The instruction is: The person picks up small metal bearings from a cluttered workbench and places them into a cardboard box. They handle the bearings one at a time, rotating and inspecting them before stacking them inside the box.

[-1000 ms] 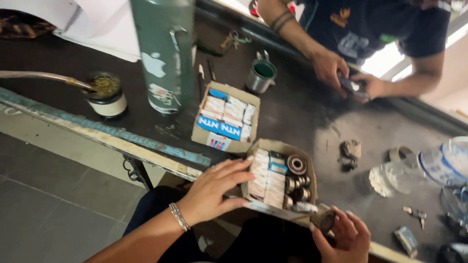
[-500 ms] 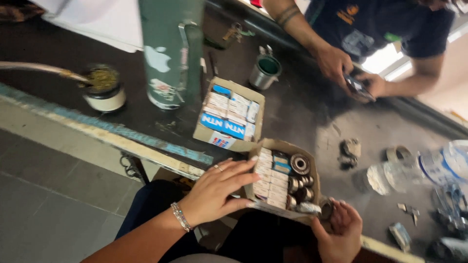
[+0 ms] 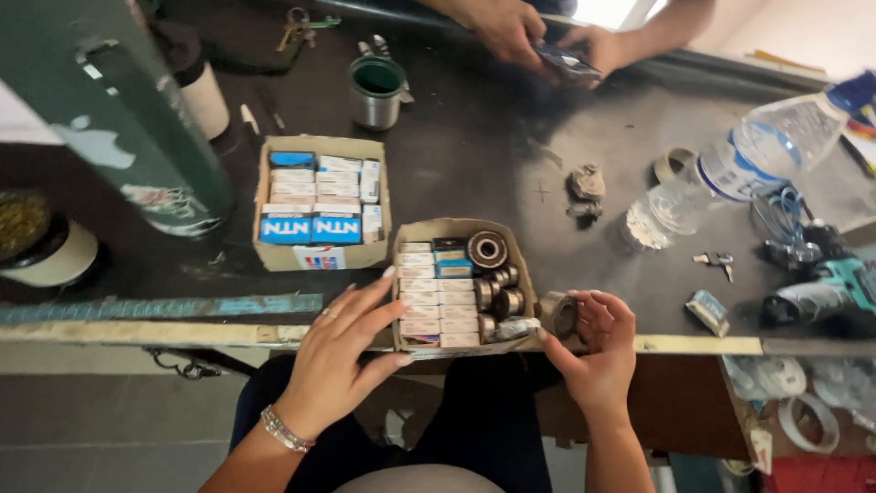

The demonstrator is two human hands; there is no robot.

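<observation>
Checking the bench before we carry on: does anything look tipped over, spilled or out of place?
A clear plastic bottle lies on its side on the dark table, right of the nearer cardboard box. No spill shows. That box overhangs the table edge slightly; the left hand steadies it while the right hand holds a bearing.

The left hand [image 3: 342,361] lies flat with fingers spread against the near cardboard box [image 3: 456,285] (a bracelet circles its wrist). The right hand [image 3: 593,351] curls at that box's right corner.
</observation>
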